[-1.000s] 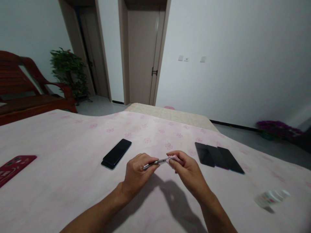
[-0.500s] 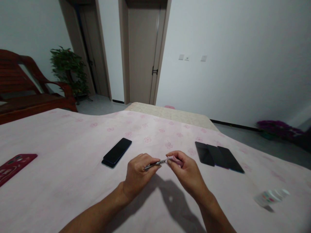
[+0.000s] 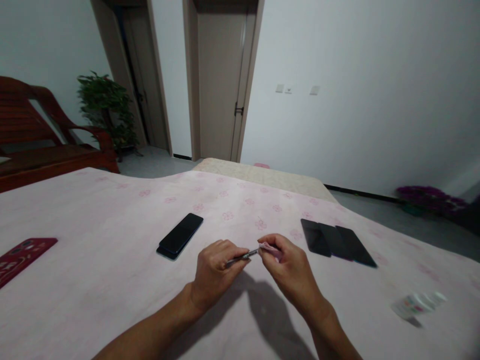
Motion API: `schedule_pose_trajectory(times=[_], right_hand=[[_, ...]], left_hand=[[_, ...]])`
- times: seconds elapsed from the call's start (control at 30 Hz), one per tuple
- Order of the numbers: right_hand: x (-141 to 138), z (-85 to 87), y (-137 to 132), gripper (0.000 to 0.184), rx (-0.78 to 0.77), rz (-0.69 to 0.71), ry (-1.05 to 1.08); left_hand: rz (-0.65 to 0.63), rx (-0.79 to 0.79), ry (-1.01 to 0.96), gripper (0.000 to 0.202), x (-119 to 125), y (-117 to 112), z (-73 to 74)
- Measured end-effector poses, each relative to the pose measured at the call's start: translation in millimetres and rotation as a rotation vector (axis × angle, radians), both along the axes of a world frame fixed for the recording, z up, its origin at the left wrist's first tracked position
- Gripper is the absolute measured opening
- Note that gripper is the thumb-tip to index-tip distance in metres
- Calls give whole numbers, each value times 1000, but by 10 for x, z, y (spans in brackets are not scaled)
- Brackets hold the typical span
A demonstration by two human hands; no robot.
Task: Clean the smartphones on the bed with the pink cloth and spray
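Between my hands, seen edge-on, is a thin phone (image 3: 250, 254) held above the pink-flowered cloth (image 3: 123, 290). My left hand (image 3: 218, 265) pinches its left end between thumb and fingers. A small pink wiping cloth (image 3: 274, 251) is bunched in my right hand (image 3: 290, 265), which presses it against the phone's right end. The phone's broad faces are out of sight. Left of my hands lie two dark phones (image 3: 182, 234), one partly on top of the other. Several dark phones (image 3: 333, 241) overlap in a row to the right.
A red phone case (image 3: 28, 255) with camera holes lies at the far left. At the right is a white bottle (image 3: 418, 305), blurred. A wooden bench (image 3: 48, 135), a leafy plant (image 3: 105, 105) and a closed door (image 3: 221, 85) stand beyond the covered surface.
The phone's visible edge and my right hand's fingers have shifted very slightly. Both grips stay the same, and the things lying around have not moved.
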State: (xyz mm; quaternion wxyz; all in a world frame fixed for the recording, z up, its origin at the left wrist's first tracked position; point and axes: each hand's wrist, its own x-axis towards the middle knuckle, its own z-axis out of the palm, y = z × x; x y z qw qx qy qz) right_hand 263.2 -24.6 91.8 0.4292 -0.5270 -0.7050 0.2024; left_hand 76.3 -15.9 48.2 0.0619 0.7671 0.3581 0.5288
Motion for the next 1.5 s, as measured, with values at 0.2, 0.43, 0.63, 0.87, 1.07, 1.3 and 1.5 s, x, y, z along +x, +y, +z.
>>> schedule_pose_trajectory(times=[0.2,0.43,0.63,0.87,1.07,1.3,1.5], right_hand=[[-2,0,-9,14,-7,-6,-11],[-4,-2,7,15,-4,-4,-6],[-10,17,8,14,-13,-25,26],[-17,-3,12,13,9,-37,31],[-14,-10,29,9,29,-23,53],[-3,-23,43,9,7,-6,53],[-36,-49,20,9,47,-26,78]], left_hand=[[3,4,5,8,8,3,-22],[-5,1,7,8,6,2,-22],[-11,-33,-4,7,5,-10,-9],[-14,-41,-11,8,2,-5,-14],[-2,-46,-10,7,-2,-5,-8],[-5,-57,-13,8,2,-3,-17],[2,-41,-8,7,5,-3,-8]])
